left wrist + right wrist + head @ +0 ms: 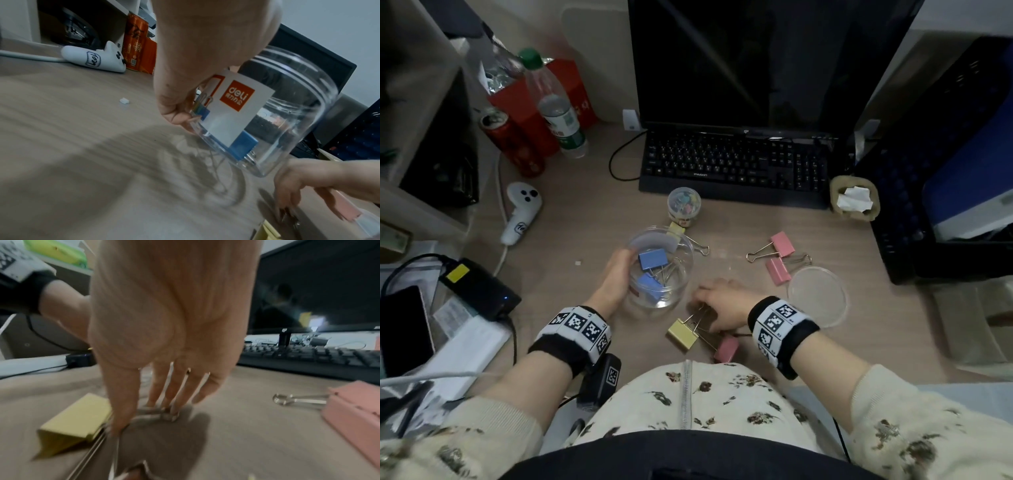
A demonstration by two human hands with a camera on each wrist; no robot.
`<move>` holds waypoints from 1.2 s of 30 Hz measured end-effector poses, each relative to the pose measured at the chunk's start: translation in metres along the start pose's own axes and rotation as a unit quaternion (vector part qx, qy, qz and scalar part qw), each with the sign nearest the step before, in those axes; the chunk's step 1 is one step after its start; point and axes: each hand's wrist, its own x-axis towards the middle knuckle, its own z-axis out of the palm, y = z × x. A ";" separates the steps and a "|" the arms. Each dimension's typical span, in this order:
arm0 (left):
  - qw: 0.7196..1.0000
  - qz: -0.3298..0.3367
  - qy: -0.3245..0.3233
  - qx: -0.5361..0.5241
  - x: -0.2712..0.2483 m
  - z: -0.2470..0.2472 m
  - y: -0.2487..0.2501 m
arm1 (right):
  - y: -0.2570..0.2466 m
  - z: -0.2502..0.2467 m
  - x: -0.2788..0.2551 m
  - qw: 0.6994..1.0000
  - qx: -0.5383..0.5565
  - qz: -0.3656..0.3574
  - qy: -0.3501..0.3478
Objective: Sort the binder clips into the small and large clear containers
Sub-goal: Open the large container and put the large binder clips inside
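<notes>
The left hand (pixel 616 274) is wrapped round the side of the large clear container (pixel 659 267), fingers curled against its wall, and in the left wrist view the jar sits tilted, its base edge lifted off the bench (pixel 571 240). Two blue binder clips (pixel 652 258) lie inside it, wire handles tangled together; a white label with an orange square shows through the plastic.

The right hand (pixel 722 301) is down on the bench just right of the jar, fingers spread and pointing down — the fingertips (pixel 121 426) press on the wire handles of a yellow binder clip (pixel 682 334). Whether it has actually closed on the wire I cannot tell; the fingers look fairly straight, touching rather than pinching. A pink binder clip (pixel 726 348) lies right beside the yellow one, under the wrist, their handles crossing.

Further back, two more pink clips (pixel 782 244) lie near each other right of centre, and the jar's clear lid (pixel 817 296) rests flat just in front of them. Another yellow clip (pixel 677 229) sits behind the large jar, partly hidden by its rim. The small clear container (pixel 684 202) stands upright near the keyboard (pixel 736 161), already holding small coloured clips.

Off to the left — a white controller (pixel 522 212), a red can (pixel 512 144), a water bottle (pixel 556 106) and a black power adapter (pixel 479 287).
</notes>
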 end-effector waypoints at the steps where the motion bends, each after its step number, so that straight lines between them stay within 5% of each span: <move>1: 1.000 0.000 -0.004 -0.002 -0.005 0.001 0.006 | -0.003 0.002 0.002 1.000 -0.021 -0.003 0.010; 8: 1.000 0.011 -0.007 -0.010 -0.011 -0.005 0.004 | 0.001 -0.003 -0.005 0.996 -0.047 0.058 0.044; 16: 0.999 0.006 0.012 0.051 -0.012 0.006 0.018 | 0.031 -0.023 -0.019 0.987 0.130 0.073 0.061; 21: 0.999 0.017 -0.009 0.034 -0.001 0.013 0.013 | 0.052 -0.043 -0.035 0.962 0.195 0.088 0.170; 24: 0.999 0.013 -0.025 0.035 0.016 0.012 -0.005 | 0.060 -0.063 -0.043 0.928 0.218 0.107 0.281; 27: 0.998 0.011 -0.028 0.053 0.012 0.018 0.006 | 0.054 -0.081 -0.051 0.847 0.278 0.062 0.448; 29: 0.996 0.021 -0.045 0.069 0.013 0.020 0.006 | 0.043 -0.091 -0.052 0.820 0.301 0.029 0.487; 32: 0.993 0.030 -0.080 0.084 0.008 0.022 0.012 | 0.029 -0.099 -0.043 0.875 0.275 -0.014 0.398; 36: 0.987 0.031 -0.118 0.104 0.004 0.025 0.020 | 0.010 -0.101 -0.028 0.966 0.060 -0.049 0.248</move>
